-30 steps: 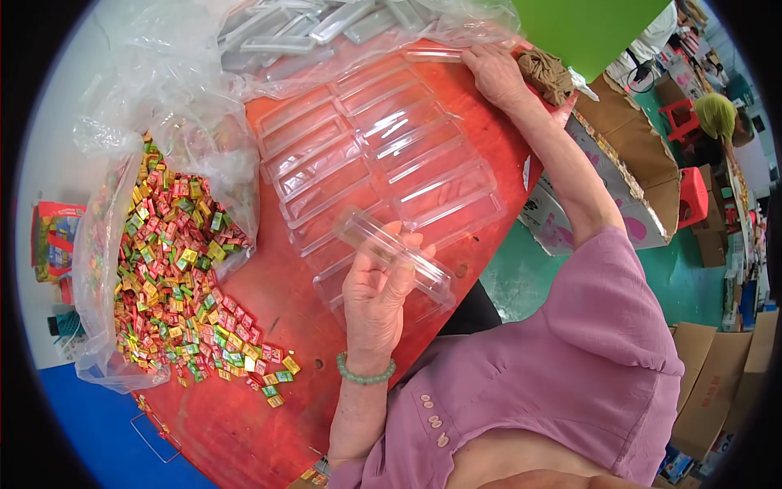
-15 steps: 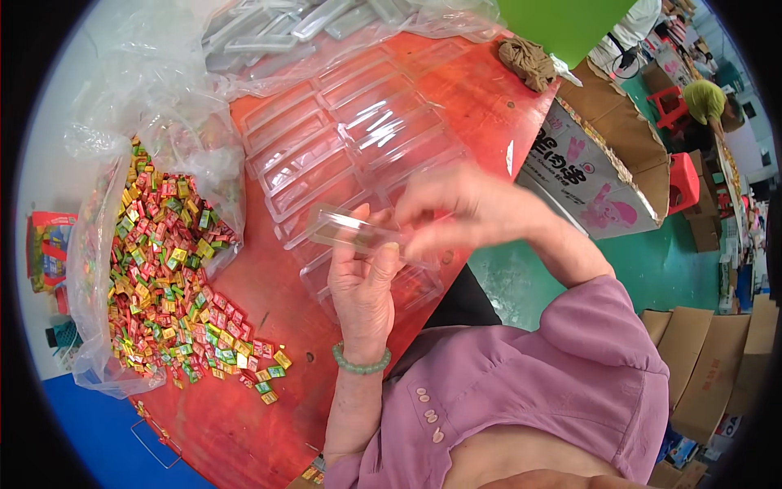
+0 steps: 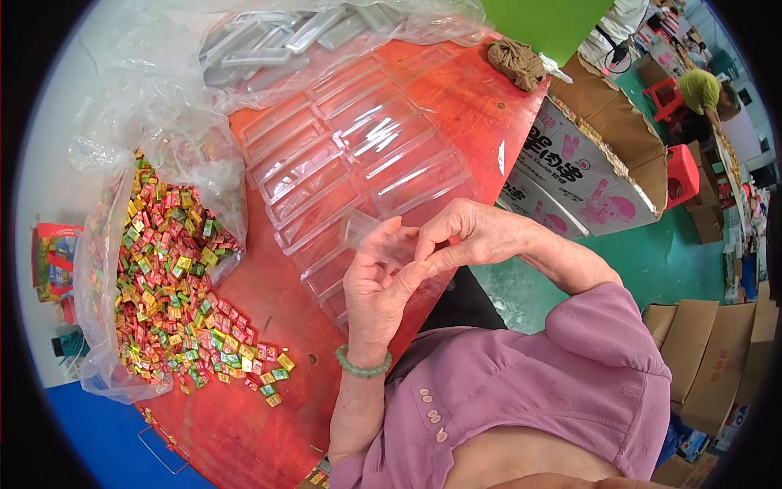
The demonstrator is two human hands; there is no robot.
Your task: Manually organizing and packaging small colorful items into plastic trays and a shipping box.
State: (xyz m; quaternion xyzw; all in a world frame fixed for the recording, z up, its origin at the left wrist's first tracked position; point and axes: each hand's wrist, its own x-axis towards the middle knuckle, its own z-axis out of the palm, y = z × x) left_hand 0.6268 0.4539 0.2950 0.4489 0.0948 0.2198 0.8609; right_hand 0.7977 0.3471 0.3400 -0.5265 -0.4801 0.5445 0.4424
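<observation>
My left hand [image 3: 376,289], with a green bead bracelet at the wrist, and my right hand [image 3: 464,236] meet over the near edge of the red table [image 3: 244,424]. Both hold a clear plastic box [image 3: 358,224], its lid part showing between the fingers. Just beyond the hands lie several clear plastic boxes [image 3: 350,151] in rows on the table. A heap of small colourful wrapped candies [image 3: 175,293] spills from a clear plastic bag to the left of my left hand.
A big clear bag of more plastic boxes [image 3: 269,41] lies at the table's far side. A brown cloth [image 3: 515,61] sits at the far right corner. An open cardboard carton [image 3: 603,163] stands right of the table; flat cartons and a seated person are farther right.
My right hand came back from the table's far right corner to join the left hand. The clear box now sits between both hands, closer to my body.
</observation>
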